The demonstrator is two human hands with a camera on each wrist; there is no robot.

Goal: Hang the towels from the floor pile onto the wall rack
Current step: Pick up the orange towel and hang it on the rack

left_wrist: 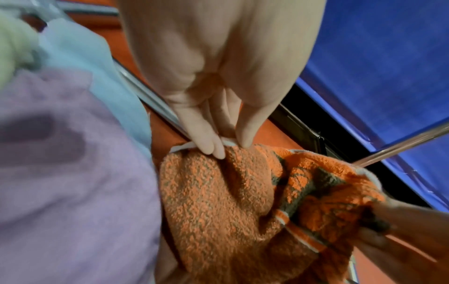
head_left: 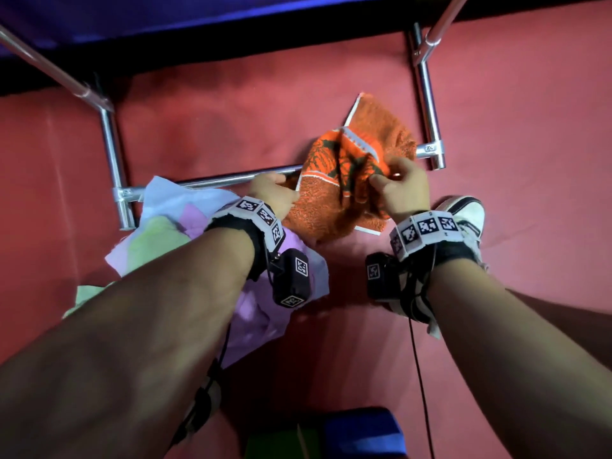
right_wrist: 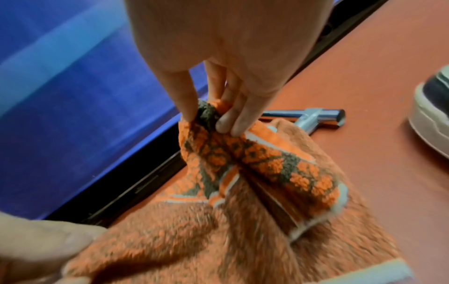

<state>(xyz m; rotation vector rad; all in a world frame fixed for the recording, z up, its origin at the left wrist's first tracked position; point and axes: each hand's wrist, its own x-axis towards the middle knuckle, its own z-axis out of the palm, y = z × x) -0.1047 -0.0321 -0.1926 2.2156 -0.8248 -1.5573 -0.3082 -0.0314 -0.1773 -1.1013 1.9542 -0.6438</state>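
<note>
Both hands work the orange towel [head_left: 347, 180] over the rail [head_left: 231, 178]: left hand [head_left: 273, 193] pinches its white hem, right hand [head_left: 399, 188] clamps a bunched fold. Pastel towels [head_left: 172, 226] lie beside it; spreading remains.

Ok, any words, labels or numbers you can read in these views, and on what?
No readable text in any view.
Wrist bands: black-and-white square marker patterns only, no letters or digits.
Rack clamp: a small stamped mark, too small to read.
Orange towel: woven pattern, no lettering visible.
</note>
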